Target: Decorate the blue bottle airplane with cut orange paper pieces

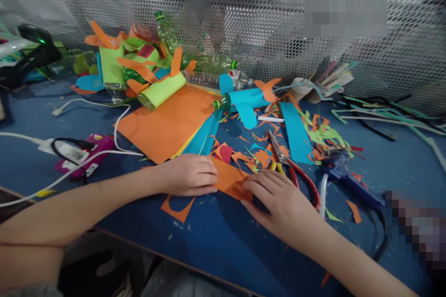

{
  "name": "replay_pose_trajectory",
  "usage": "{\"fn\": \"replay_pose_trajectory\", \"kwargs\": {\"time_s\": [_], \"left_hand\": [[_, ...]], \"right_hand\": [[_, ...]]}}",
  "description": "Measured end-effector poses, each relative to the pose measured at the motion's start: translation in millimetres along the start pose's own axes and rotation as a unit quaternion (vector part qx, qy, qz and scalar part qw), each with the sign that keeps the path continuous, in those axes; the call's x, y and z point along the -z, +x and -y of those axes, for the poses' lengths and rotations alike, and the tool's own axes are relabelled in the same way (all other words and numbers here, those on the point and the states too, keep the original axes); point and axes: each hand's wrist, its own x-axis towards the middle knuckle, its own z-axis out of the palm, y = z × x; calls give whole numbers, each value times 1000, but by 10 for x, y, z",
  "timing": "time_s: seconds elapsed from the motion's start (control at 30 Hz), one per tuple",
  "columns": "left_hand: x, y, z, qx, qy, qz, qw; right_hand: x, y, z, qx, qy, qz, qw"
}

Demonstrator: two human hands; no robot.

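Between my two hands lies a strip of orange paper (228, 177) near the front of the blue table. My left hand (191, 175) covers its left end, fingers together and curled over the paper. At the right end, my right hand (275, 197) pinches the strip, fingertips on top and thumb at the near edge. Below my left hand is an orange paper scrap (179, 209) with a curved cutout. Red-handled scissors (278, 151) lie just beyond my right hand, partly over yellow-handled pliers or cutters (277, 167). Behind my left hand are an orange sheet (167, 120) and blue sheets (205, 135).
Paper-wrapped bottles with wings and propellers, one green (163, 90) and one blue (249, 100), lie farther back. A blue glue gun (351, 181) is at right, among paper scraps (320, 132). A pink device (92, 151) with cables sits left. Perforated metal (258, 23) stands behind.
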Motion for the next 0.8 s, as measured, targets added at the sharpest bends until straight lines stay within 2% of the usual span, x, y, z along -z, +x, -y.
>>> {"fn": "replay_pose_trajectory", "kwargs": {"time_s": [0.13,0.23,0.4,0.57,0.67,0.8], "left_hand": [[-8,-19,7,11,4,-29,1000],[-23,-21,37,46,-19,-55,997],[-24,-21,76,112,-90,-55,988],[-4,-10,8,175,-154,-48,971],[-16,3,-47,177,-165,-41,969],[-58,5,-75,151,-129,-47,979]], "right_hand": [[10,22,9,13,-13,-16,1000],[12,31,8,12,-25,-18,999],[-3,1,6,-21,0,-23,1000],[-7,-32,-19,-70,24,-15,997],[9,-38,-22,-101,57,4,993],[-3,-59,-2,-138,107,10,985]]}}
